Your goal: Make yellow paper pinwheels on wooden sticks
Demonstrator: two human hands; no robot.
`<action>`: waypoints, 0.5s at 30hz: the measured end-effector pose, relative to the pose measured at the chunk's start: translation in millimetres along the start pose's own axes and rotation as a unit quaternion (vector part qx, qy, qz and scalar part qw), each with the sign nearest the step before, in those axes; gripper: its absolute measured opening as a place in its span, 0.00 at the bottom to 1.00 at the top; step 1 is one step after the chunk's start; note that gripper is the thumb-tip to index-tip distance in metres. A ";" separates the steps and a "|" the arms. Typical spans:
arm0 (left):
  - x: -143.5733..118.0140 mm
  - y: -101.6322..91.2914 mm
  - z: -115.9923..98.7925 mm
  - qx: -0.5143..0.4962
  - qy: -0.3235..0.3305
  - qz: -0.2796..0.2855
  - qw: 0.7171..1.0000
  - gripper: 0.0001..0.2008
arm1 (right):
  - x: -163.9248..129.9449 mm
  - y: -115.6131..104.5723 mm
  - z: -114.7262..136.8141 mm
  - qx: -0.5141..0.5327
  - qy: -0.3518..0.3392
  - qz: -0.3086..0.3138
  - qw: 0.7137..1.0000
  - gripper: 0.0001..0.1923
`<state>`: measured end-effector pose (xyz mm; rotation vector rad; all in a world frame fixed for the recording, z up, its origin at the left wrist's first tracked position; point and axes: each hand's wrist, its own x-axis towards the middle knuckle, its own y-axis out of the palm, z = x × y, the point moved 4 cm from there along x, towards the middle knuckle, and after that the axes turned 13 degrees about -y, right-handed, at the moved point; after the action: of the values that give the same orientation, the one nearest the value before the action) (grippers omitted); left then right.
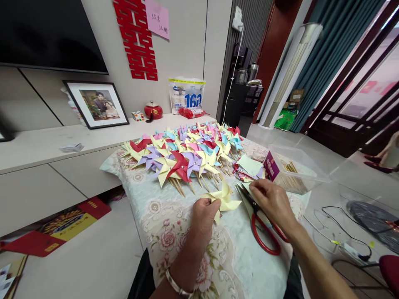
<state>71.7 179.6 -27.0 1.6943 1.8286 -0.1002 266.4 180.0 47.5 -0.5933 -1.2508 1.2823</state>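
Between the thumb and fingers of my left hand (202,218) is a pale yellow paper pinwheel (230,202), its blades curled and facing right. My right hand (272,200) is pinched closed just above the blades of red-handled scissors (255,209); whatever its fingertips hold, if anything, is too small to make out. The scissors lie on the flowered tablecloth (237,249). Beyond the right hand rests a stack of coloured paper pieces (250,165). Many pinwheels (181,165) on wooden sticks, in yellow, red, purple, pink and blue, crowd the far part of the table.
A clear plastic box (311,176) with wooden sticks (291,167) stands at the table's right. Behind the table, a white cabinet (102,139) bears a framed photo (98,104), a red pot (153,111) and a plastic bag (187,93). Cables (346,211) lie on the floor at right.
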 end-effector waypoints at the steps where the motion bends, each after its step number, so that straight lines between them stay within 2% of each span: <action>1: 0.1 0.2 0.0 -0.002 -0.003 -0.002 1.000 0.09 | 5.4 -4.7 -12.0 -0.088 0.015 0.055 0.995 0.13; 3: 0.6 0.6 0.1 -0.004 -0.007 -0.004 1.000 0.09 | 16.2 -12.1 -29.8 -0.133 0.022 0.101 0.986 0.13; 6: 1.5 0.7 0.5 -0.008 -0.011 -0.004 1.000 0.09 | 27.5 -9.5 -41.5 -0.157 0.019 0.172 0.972 0.12; 10: 2.1 0.2 0.7 -0.010 -0.019 -0.002 1.000 0.09 | 34.6 3.1 -40.8 -0.186 0.020 0.248 0.951 0.14; 15: 2.3 -0.6 1.9 -0.010 -0.022 0.000 1.000 0.08 | 40.2 11.0 -36.9 -0.206 0.024 0.297 0.932 0.15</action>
<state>71.9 180.7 -29.8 1.6656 1.7924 -0.1187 288.6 230.7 41.0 -1.3787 -1.3611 1.4813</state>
